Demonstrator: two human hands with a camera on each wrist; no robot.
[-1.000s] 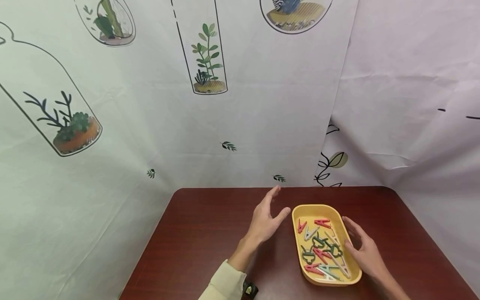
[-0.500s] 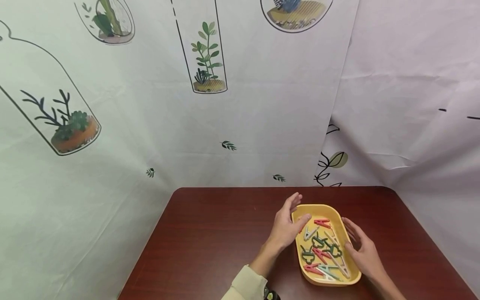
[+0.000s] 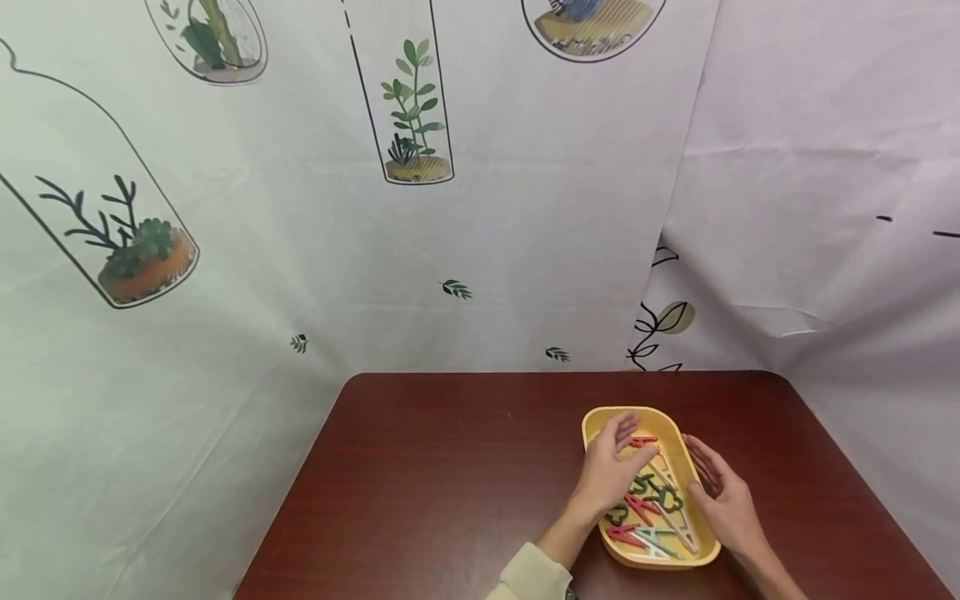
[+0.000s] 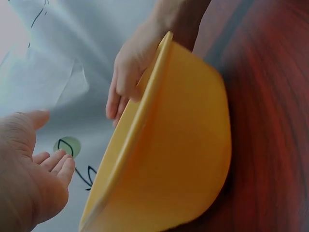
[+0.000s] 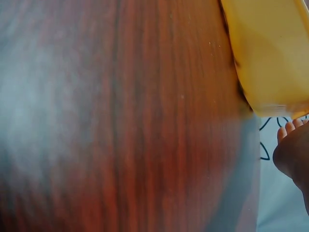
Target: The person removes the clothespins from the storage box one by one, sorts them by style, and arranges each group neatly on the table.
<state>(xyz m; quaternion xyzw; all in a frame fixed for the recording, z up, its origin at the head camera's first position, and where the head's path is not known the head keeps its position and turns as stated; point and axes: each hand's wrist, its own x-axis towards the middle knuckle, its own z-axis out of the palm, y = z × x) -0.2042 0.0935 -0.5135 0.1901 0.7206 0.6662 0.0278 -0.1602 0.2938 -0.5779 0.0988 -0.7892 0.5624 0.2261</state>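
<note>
A yellow plastic tub (image 3: 652,563) stands on the table, holding several clothespins: red ones (image 3: 642,507), a pale one (image 3: 687,540), and a light green one. Dark green looped pieces (image 3: 670,500) lie among them. My left hand (image 3: 609,475) hovers above the tub's left half, fingers loosely extended, hiding some contents. In the left wrist view that hand (image 4: 29,179) appears apart from the tub wall (image 4: 188,140). My right hand (image 3: 727,500) holds the tub's right rim, thumb inside and fingers outside. The right wrist view shows only part of it (image 5: 294,150).
The dark red wooden table (image 3: 435,475) extends left of the tub and past its right side. Behind the table hangs a pale cloth (image 3: 487,250) printed with plants in jars.
My left hand has moved right, from beside the tub, across its left rim and over the contents. The right hand stays at the right rim, and the tub has hardly moved.
</note>
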